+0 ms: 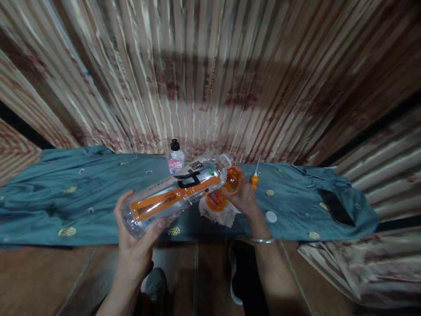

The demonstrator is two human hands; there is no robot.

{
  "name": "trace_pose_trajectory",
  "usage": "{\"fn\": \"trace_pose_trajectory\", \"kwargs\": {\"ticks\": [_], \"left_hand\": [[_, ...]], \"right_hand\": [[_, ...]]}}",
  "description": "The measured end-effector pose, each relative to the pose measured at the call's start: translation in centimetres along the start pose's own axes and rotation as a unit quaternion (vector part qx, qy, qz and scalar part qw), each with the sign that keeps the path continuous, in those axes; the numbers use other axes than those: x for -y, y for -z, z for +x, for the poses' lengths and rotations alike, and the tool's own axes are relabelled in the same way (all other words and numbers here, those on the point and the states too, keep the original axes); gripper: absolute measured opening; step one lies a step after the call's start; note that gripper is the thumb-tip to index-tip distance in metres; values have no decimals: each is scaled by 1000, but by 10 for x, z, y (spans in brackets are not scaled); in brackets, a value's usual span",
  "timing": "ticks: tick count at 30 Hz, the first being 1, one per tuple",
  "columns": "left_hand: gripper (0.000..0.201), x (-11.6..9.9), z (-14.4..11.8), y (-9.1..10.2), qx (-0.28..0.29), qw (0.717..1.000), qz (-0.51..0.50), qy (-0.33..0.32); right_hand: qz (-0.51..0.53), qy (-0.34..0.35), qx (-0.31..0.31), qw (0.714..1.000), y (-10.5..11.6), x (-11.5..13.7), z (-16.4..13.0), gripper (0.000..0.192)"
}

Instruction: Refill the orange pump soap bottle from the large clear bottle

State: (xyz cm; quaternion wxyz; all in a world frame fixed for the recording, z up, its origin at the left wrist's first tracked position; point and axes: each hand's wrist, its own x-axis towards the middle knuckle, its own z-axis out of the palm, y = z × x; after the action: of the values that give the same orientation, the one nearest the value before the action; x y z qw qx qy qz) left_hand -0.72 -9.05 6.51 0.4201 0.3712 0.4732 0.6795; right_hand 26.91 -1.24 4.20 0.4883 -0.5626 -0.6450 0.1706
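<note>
So, a big clear plastic bottle [177, 191] with an orange-and-silver label is held tilted, almost on its side, above the teal cloth [82, 197] that is spread over the desk. Its base is cupped by the left hand [134, 232], whose grip is wrapped around the bottom end, thumb pressed on the near side. The bottle's open neck points up and away, right at the right hand [240, 193].

A small orange bottle [219, 197] is held by that right hand just under the big bottle's mouth; the grip is curled around it, though exactly how tight can't be told since the fingers are partly hidden. A crumpled white tissue [219, 215] is seen directly below the orange bottle, on the cloth.

Just behind the big bottle, a small clear bottle with a black cap [176, 158] is stood upright. To the right of the big bottle's neck an orange-handled screwdriver [255, 175] is laid on the cloth, and a white cap [271, 216] lies nearer, beside the right wrist. Further right of the big bottle, a dark phone [335, 206] is rested on the cloth.
</note>
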Motion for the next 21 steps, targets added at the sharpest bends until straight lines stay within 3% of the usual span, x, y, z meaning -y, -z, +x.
{"fn": "trace_pose_trajectory", "kwargs": {"ticks": [21], "left_hand": [[98, -6, -6, -5, -7, 1000, 30, 8]], "right_hand": [[8, -4, -5, 1000, 0, 4, -1, 76]]}}
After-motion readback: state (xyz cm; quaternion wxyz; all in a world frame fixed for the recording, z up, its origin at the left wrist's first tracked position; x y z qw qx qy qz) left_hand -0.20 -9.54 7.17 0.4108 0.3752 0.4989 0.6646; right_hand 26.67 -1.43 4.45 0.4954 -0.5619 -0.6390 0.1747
